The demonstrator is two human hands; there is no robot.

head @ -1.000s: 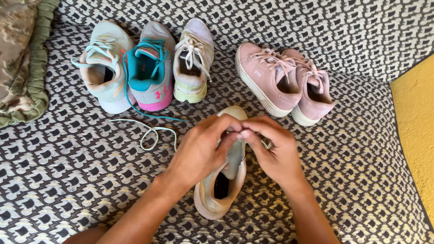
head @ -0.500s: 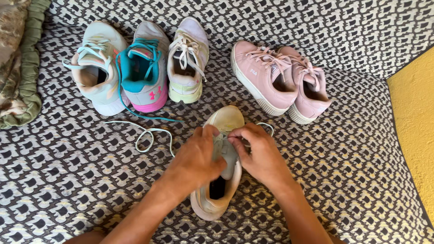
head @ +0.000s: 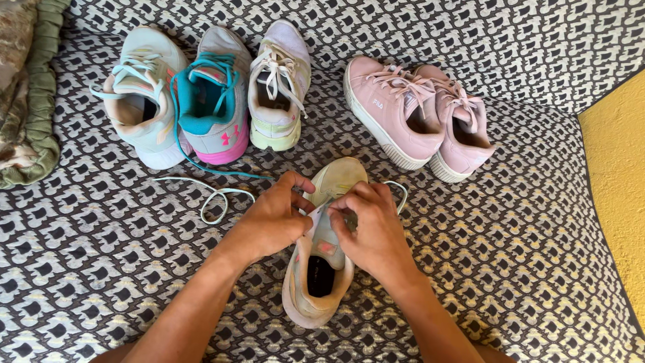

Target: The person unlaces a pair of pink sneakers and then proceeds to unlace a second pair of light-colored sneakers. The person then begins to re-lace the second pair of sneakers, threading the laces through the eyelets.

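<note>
1. Sneaker (head: 321,269), beige, lies at centre on the patterned cover (head: 524,255), toe towards 12 o'clock.
2. Left hand (head: 272,218) and right hand (head: 369,228) sit close together over its tongue; fingertips pinch at the lace area. What exactly is pinched cannot be told.
3. Loose pale lace (head: 215,198) lies at 9 o'clock of the hands.
4. Three sneakers (head: 215,94) stand at 11 o'clock; pink pair (head: 416,114) at 1 o'clock.
5. Green-edged cushion (head: 30,94) at far 10 o'clock.
</note>
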